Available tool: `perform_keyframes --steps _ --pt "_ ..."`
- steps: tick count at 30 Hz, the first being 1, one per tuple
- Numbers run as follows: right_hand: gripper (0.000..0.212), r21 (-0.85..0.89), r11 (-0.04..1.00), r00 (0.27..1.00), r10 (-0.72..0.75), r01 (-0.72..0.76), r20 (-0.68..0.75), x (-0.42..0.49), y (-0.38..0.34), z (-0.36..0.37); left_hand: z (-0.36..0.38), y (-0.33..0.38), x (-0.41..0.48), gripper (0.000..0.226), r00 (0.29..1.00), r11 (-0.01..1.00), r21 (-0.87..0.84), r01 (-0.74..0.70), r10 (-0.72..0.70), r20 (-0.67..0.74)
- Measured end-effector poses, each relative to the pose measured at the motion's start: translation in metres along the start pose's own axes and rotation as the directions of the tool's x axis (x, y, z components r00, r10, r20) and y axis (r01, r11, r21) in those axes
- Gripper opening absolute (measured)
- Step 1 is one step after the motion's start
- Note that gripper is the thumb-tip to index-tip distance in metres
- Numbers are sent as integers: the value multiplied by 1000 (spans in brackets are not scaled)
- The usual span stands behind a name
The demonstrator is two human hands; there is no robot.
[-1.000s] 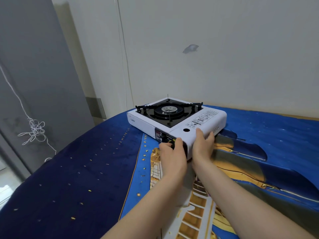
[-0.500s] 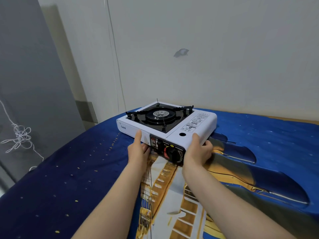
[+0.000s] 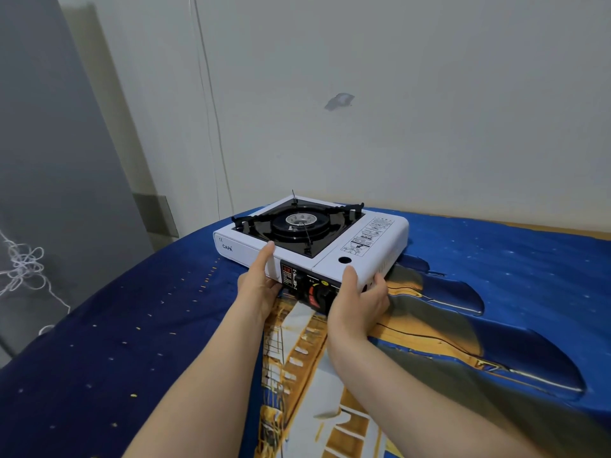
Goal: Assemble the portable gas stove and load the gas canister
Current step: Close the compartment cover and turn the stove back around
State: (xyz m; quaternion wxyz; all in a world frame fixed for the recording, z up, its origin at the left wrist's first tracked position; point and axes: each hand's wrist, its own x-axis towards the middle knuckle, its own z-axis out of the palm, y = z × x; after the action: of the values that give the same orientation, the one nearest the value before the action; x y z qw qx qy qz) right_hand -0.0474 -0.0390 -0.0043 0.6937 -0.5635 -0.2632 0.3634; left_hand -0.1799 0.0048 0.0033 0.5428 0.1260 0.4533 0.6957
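Stove [image 3: 334,256] position: directly ahead of both hands, touching them, flat on the blue printed sheet [image 3: 132,325].

Orientation: long axis runs across the body, left to right, but skewed. The left end lies further away and the right end nearer. The front face with the control panel [image 3: 297,282] is turned toward the person and sits between the two hands.

Left hand [image 3: 259,287]: on the front face just left of the control panel. The thumb is straight up the face with its tip at the top rim. The fingers are out of sight below the edge, so how far they curl cannot be told. It reads as a pinch hold on the front edge.

Right hand [image 3: 358,300]: wrapped round the near right corner, with the thumb on top of the compartment lid [image 3: 370,239] and the fingers curled along the right side wall. This is a firm grip on the stove body.

Gas canister: not in view, and nothing in either hand but the stove.

Judgement: the pan support and burner [image 3: 301,220] look seated, so the assembly part seems done. The compartment lid is down, so loading is not yet started (whether a canister is already inside cannot be seen).

Key relation for the next move: the lid lies on the right-hand side, under the right thumb. The right hand is the nearer one to lift it, and the left hand is placed to steady the body. The skew means the lid's far end angles away to the right.
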Motion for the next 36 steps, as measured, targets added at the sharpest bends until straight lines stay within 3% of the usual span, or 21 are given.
perform_keyframes --steps 10,20,28,36 --pt "42 38 999 997 19 -22 79 29 -2 -9 -1 -12 -14 47 995 991 104 -79 85 -56" --pt "25 16 1000 984 14 -17 176 60 -3 -14 -1 -24 -31 94 982 991 21 -131 132 -134" --pt "27 -61 998 955 -6 25 297 81 -6 -21 1 -31 -45 88 973 981 -42 -189 181 -147" --pt "30 -107 992 922 -25 71 386 97 -7 -26 2 -33 -57 82 984 988 -62 -145 137 -117"
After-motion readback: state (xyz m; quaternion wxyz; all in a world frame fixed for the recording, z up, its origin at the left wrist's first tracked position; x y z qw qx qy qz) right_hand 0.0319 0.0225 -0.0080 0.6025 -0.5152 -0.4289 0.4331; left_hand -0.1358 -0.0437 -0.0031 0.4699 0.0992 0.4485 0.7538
